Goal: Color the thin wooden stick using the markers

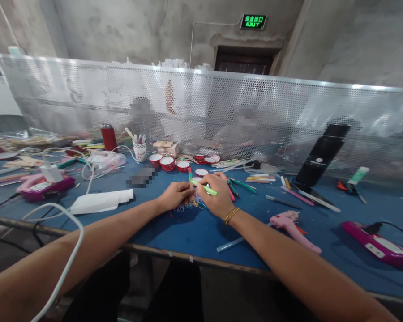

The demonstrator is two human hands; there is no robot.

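My right hand (218,195), a gold bracelet on its wrist, is closed round a light green stick (206,188) that points left across the blue table (188,230). Beside it, my left hand (175,195) rests with curled fingers pinching at a small heap of coloured rubber bands (191,204) lying between the two hands. A red and green stick (190,173) lies just behind the heap.
Pink glue guns lie at the left (42,185), right front (293,226) and far right (378,243). Small red-rimmed cups (168,163), a red can (108,137), a white pen cup (140,151), loose sticks (297,195) and a black bottle (320,156) stand before a perforated screen (201,103); people sit behind it.
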